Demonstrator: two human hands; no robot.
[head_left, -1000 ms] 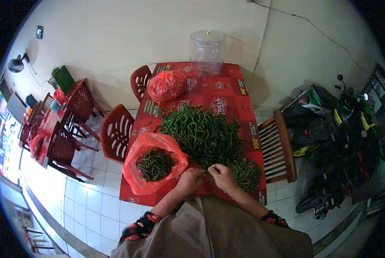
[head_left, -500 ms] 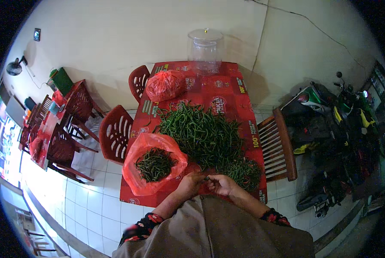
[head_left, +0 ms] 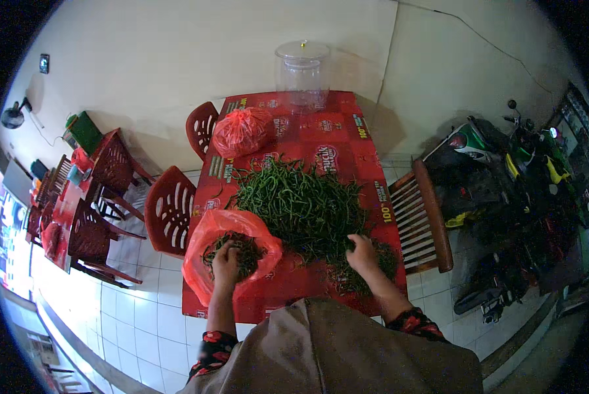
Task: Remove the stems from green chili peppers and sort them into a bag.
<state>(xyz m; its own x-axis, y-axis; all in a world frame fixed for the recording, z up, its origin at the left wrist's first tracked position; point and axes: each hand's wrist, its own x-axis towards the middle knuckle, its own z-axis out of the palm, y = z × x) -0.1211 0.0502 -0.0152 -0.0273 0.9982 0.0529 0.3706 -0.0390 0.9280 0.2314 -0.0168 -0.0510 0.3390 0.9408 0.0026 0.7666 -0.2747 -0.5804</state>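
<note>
Over the opened red plastic bag (head_left: 196, 279) on the near left of the table, my left hand (head_left: 225, 264) reaches down onto the dark green chilies (head_left: 247, 258) inside, its fingers loosely apart. A wide heap of long green chilies (head_left: 294, 203) covers the middle of the table. My right hand (head_left: 361, 256) is at the heap's near right edge, thumb and fingers closing round a green chili that is mostly hidden. Just below that hand lies a smaller pile of fine green bits (head_left: 347, 279) that look like stems.
A tied red plastic bag (head_left: 243, 132) and a clear lidded container (head_left: 302, 75) stand farther back on the red-covered table (head_left: 366, 157). Red plastic chairs (head_left: 169, 210) line the left side. A wooden slatted chair (head_left: 422, 220) is at the right, with motorbikes (head_left: 504, 171) beyond.
My hands were together at the table's near edge, fingers meeting. Now they are apart: the left has moved into the open bag, the right forward and right to the chili heap.
</note>
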